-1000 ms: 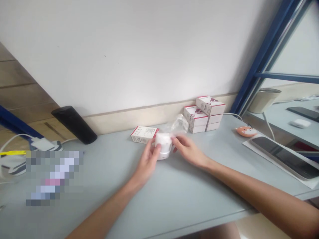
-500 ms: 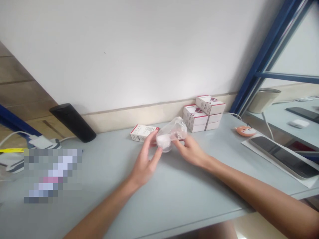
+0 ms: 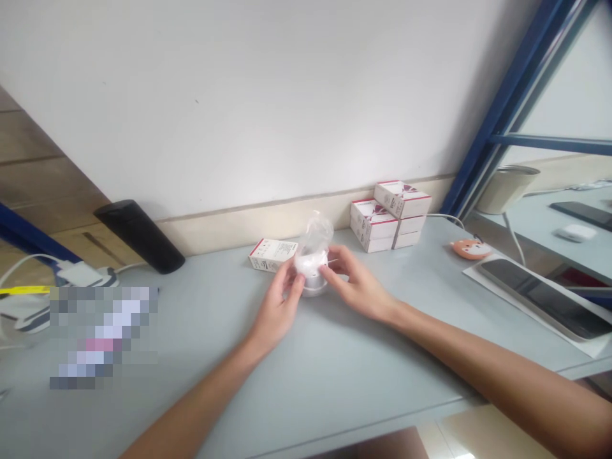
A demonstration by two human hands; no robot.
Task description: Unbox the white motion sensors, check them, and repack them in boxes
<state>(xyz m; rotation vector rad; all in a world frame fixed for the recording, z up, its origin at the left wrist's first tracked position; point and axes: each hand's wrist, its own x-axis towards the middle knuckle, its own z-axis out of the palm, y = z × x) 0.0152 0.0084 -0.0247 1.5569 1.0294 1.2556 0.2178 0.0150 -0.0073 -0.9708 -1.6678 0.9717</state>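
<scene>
A small round white device is held between my two hands over the middle of the desk. Clear plastic wrap stands up loosely from its top. My left hand grips the device's left side, thumb in front. On the other side, my right hand pinches the device and wrap near the upper edge, with some fingers hidden behind. What the device is I cannot make out. Just behind my left hand lies a white and red carton, partly covered by the fingers.
Several white and red boxes are stacked by the wall. A black cylinder leans at the left, near white chargers and cables. At the right are an orange animal-faced item, a phone-like dark slab on white paper, and a mirror.
The device has been tilted and turned in my hands, then set more upright. The clear wrap swung from the right to above the device. Both hands stayed near the same spot.
</scene>
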